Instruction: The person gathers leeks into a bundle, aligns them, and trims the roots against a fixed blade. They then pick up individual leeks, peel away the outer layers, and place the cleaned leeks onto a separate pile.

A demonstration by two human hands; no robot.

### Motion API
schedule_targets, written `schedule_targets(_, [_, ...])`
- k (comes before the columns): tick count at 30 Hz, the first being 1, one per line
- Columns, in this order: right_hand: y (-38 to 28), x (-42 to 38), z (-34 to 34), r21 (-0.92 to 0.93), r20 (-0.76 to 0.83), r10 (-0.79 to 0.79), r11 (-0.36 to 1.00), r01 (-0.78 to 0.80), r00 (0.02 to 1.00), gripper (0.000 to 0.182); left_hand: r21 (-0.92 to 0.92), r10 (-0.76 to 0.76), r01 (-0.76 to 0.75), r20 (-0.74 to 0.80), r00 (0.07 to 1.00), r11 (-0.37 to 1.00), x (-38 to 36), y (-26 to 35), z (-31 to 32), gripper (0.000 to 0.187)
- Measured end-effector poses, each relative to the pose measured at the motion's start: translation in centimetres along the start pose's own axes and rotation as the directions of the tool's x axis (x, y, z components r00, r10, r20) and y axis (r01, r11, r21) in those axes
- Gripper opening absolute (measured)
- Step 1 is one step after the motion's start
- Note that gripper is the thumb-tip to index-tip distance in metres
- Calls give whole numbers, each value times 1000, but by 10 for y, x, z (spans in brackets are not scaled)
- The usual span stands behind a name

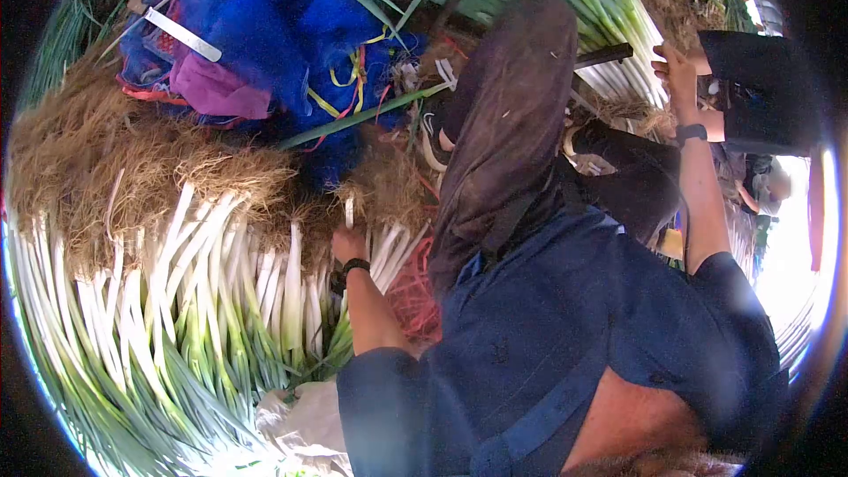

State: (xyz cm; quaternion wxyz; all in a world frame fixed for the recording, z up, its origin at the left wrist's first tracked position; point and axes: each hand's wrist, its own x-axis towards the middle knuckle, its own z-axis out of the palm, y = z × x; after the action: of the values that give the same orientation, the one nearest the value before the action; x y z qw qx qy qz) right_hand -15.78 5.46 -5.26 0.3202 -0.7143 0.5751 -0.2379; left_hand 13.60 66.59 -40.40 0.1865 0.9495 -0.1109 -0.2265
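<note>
A blue net sack [291, 35] is lying on the pile, bulging with what may be cloth and yellow cord, a purple rag [216, 88] showing at its side. The left hand [347, 243] is closing around one white leek stalk [349, 210], pulling it upright just above the row of leeks [203, 300], long white stems running into green leaves with brown tangled roots. The right hand [678, 66] is gripping stalks of another leek bundle [618, 26] beyond the raised knee [512, 106]
</note>
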Motion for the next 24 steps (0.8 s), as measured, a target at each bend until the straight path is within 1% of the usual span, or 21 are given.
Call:
schedule_targets(1, [-3,-6,2,-3,0,-10,1000,10,1000,40,-2,3,-3,5,1000,1000,4,-4,9,19])
schedule_targets(3, [-4,-10,3,-15,-6,2,1000,-2,1000,39,60,68,-81,200,977,995,13,-13,29,20])
schedule_targets(4, [-3,-10,2,-15,-5,2,1000,-2,1000,39,60,67,-80,200,977,995,12,-16,34,20])
schedule_targets(6, [0,-8,0,6,7,-61,998,61,998,39,38,23,-28,112,993,999,5,0,31,21])
schedule_targets(7, [2,-7,-1,9,6,-64,998,63,998,39,160,-68,49,116,991,986,-2,8,20,22])
schedule_targets(8, [3,-5,-2,25,-9,-42,999,42,999,39,160,-68,50,113,991,986,-7,14,5,22])
schedule_targets(9, [4,-3,-3,40,-22,-21,999,22,1000,39,49,-38,46,-150,988,998,-14,16,-9,27])
schedule_targets(10, [5,-4,-5,42,-19,-21,999,21,1000,39,-54,-34,13,-405,914,998,-20,20,-27,34])
schedule_targets(12, [5,-2,-5,6,-4,9,1000,-9,1000,39,196,-39,164,-523,851,967,-28,57,-89,43])
schedule_targets(13, [5,-2,-2,33,-10,2,999,-2,1000,40,238,-36,199,-552,833,951,-22,48,-89,43])
schedule_targets(14, [8,0,2,42,-6,2,999,-2,1000,40,242,-35,203,-558,829,949,-15,34,-87,43])
schedule_targets(15, [12,6,5,57,23,23,998,-24,999,40,349,-114,299,-463,879,888,-5,24,-87,48])
schedule_targets(16, [16,10,3,75,41,40,996,-43,998,41,455,-200,367,-373,906,812,6,20,-85,54])
schedule_targets(17, [11,4,6,103,25,-15,995,13,1000,41,428,-215,341,-317,924,837,6,36,-102,66])
schedule_targets(18, [3,-5,10,127,4,-65,990,64,998,41,430,-190,322,-322,927,843,9,30,-100,66])
schedule_targets(19, [3,-6,6,117,26,-82,990,78,996,42,460,-194,304,-271,943,834,13,16,-96,70])
schedule_targets(20, [-6,-12,5,100,2,-69,993,68,998,43,480,-190,279,-226,955,832,21,11,-97,73])
schedule_targets(21, [-9,-14,0,109,-17,-88,990,89,996,43,379,-125,168,-137,983,910,21,12,-103,71])
schedule_targets(22, [-5,-16,-2,116,-32,-99,988,102,995,43,273,-45,56,-46,998,960,18,10,-109,68])
schedule_targets(23, [-6,-17,-1,94,-59,-103,990,108,993,43,210,129,-109,-83,988,972,27,1,-97,66])
schedule_targets(24, [-5,-15,3,75,-83,-109,990,115,991,43,154,293,-272,-131,947,950,42,1,-82,63])
